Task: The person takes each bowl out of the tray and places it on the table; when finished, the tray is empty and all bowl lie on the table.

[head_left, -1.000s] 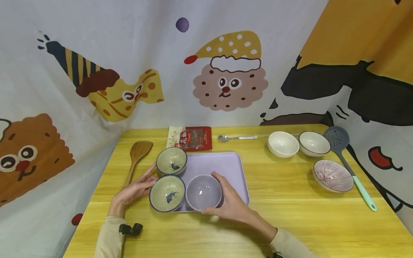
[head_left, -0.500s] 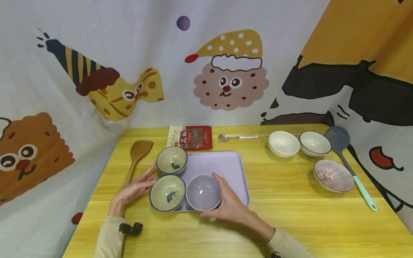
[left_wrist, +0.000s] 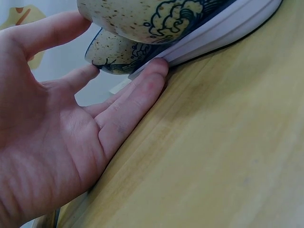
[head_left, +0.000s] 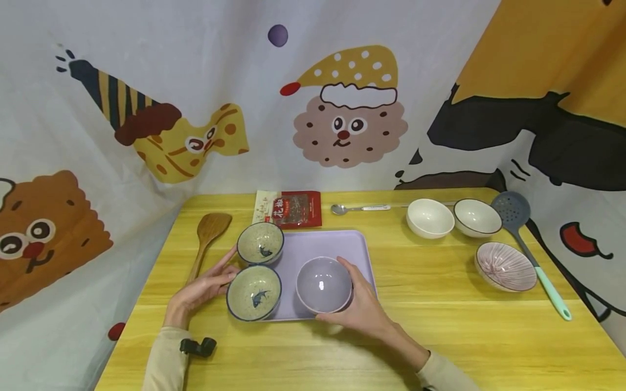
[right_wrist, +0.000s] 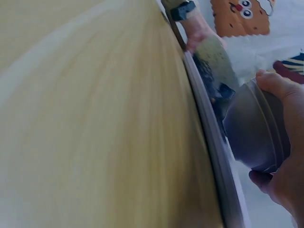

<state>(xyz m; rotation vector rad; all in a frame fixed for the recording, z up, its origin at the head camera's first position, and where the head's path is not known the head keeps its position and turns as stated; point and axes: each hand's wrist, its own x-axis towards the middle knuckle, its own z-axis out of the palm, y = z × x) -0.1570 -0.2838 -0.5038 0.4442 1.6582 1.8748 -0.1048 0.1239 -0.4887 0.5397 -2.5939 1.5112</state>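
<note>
My right hand (head_left: 364,309) grips a plain purple bowl (head_left: 324,285) by its right side, thumb at the near rim and fingers at the far side. Below that bowl is a lilac tray (head_left: 342,244); whether the two touch I cannot tell. Two speckled bowls with blue rims and fish drawings, a front bowl (head_left: 251,298) and a rear bowl (head_left: 258,241), occupy the tray's left side. My left hand (head_left: 202,290) lies beside them. In the left wrist view, its extended fingers (left_wrist: 130,107) reach the tray's edge, while the thumb touches the front speckled bowl (left_wrist: 137,19).
A wooden spatula (head_left: 207,233) lies on the left. Behind the tray are a red spice packet (head_left: 295,210) and a spoon (head_left: 359,208). On the right stand a white bowl (head_left: 429,218), a dark-rimmed bowl (head_left: 476,217) and a striped bowl (head_left: 505,266), beside a slotted skimmer (head_left: 528,250).
In the last half second my right hand has moved the purple bowl to the right and slightly back, away from the front speckled bowl. My left hand stays in place.
</note>
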